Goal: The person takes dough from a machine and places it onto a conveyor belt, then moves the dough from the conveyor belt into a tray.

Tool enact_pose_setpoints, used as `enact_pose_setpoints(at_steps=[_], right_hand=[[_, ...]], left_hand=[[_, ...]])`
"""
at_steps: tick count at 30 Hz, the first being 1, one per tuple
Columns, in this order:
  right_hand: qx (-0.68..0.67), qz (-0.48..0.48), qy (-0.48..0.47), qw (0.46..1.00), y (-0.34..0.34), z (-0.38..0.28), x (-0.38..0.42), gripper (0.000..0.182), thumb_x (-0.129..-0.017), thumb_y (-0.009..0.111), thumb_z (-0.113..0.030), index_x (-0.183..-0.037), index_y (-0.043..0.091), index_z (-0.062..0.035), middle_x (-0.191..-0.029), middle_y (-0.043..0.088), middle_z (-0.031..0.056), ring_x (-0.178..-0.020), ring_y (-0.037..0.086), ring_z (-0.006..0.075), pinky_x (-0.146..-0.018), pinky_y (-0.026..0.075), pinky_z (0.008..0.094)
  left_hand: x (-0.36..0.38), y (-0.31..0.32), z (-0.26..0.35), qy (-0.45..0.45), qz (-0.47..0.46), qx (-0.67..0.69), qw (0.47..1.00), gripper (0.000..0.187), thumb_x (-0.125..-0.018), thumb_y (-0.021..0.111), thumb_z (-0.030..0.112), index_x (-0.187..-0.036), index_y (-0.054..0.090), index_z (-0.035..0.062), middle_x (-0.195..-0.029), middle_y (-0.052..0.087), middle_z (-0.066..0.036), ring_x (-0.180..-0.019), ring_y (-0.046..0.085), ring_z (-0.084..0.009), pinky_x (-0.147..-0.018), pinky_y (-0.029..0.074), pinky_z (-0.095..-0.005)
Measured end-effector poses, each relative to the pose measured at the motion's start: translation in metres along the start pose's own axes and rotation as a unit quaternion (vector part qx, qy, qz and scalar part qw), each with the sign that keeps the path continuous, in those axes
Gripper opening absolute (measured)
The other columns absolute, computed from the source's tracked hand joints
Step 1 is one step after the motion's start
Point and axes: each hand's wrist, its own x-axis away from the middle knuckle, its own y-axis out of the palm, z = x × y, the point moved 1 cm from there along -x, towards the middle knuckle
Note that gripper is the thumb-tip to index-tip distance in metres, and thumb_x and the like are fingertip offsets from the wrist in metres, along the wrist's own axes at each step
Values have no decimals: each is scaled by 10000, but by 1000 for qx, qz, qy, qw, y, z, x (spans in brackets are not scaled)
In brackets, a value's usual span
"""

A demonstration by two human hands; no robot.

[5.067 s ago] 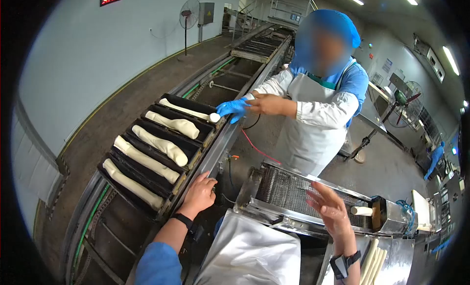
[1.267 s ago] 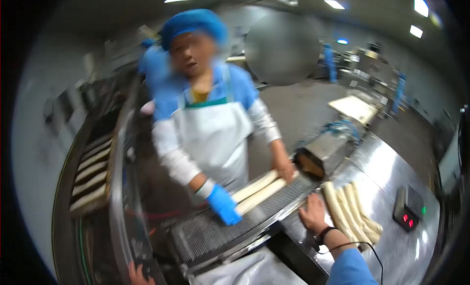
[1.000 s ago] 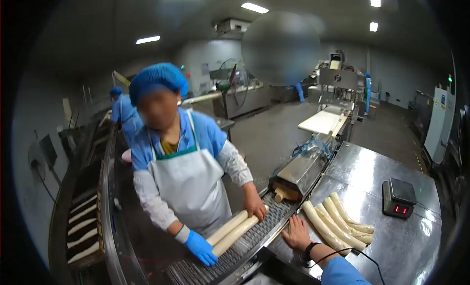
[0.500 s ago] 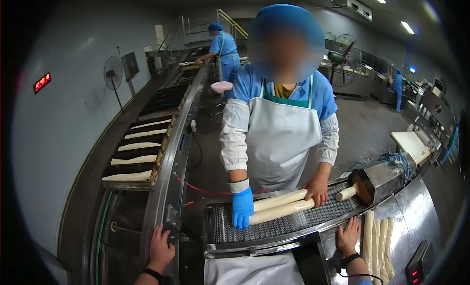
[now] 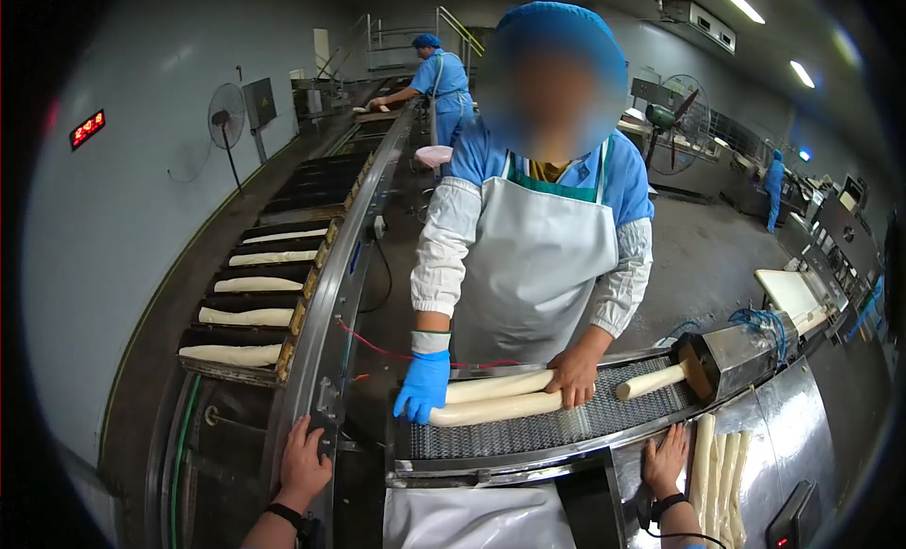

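My left hand (image 5: 306, 462) rests on the metal rail of the left conveyor, fingers apart, holding nothing. Flat on the steel table lies my right hand (image 5: 666, 460), its fingers spread, just left of several long dough rolls (image 5: 722, 469). Across from me, a co-worker's blue-gloved hand (image 5: 424, 383) and bare hand (image 5: 578, 368) hold two long dough rolls (image 5: 500, 407) on the mesh belt (image 5: 528, 434). A shorter dough roll (image 5: 651, 381) sticks out of the metal machine (image 5: 750, 352) at the belt's right end.
Dark trays (image 5: 255, 316) with dough strips stand on the left conveyor (image 5: 326, 337). White sheeting (image 5: 477, 519) hangs below the belt's near edge. Another co-worker (image 5: 444, 87) stands farther up the line. A small device (image 5: 793, 516) sits at the lower right.
The co-worker's hands and the two dough rolls have moved left along the belt. The shorter roll sticks out farther from the machine. The trays at left have come nearer.
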Motion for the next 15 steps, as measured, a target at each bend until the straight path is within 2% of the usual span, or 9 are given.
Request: enact_pose_setpoints(at_steps=[8, 12, 15], right_hand=[[-13, -14, 11, 1000, -5, 1, -2, 757, -985, 499, -388, -1533, 294, 92, -1630, 276, 249, -1537, 208, 359, -1252, 132, 479], [-4, -5, -1, 1000, 15, 20, -11, 748, -982, 491, -374, -1532, 295, 93, -1618, 286, 265, -1529, 215, 376, -1250, 130, 495], [25, -10, -4, 1000, 31, 27, -20, 700, -981, 484, -303, -1530, 295, 89, -1604, 299, 279, -1518, 227, 397, -1241, 151, 519]], left_hand=[[8, 14, 14, 11, 22, -7, 1000, 507, -785, 674, 47, -1287, 612, 28, -1544, 399, -194, -1471, 338, -362, -1201, 337, -461], [11, 20, 25, 9, 27, -9, 1000, 499, -785, 668, 45, -1281, 616, 26, -1541, 402, -196, -1466, 343, -367, -1198, 342, -461], [17, 24, 33, 14, 36, -2, 999, 510, -773, 663, 43, -1280, 616, 16, -1534, 408, -204, -1458, 352, -374, -1195, 346, -461]])
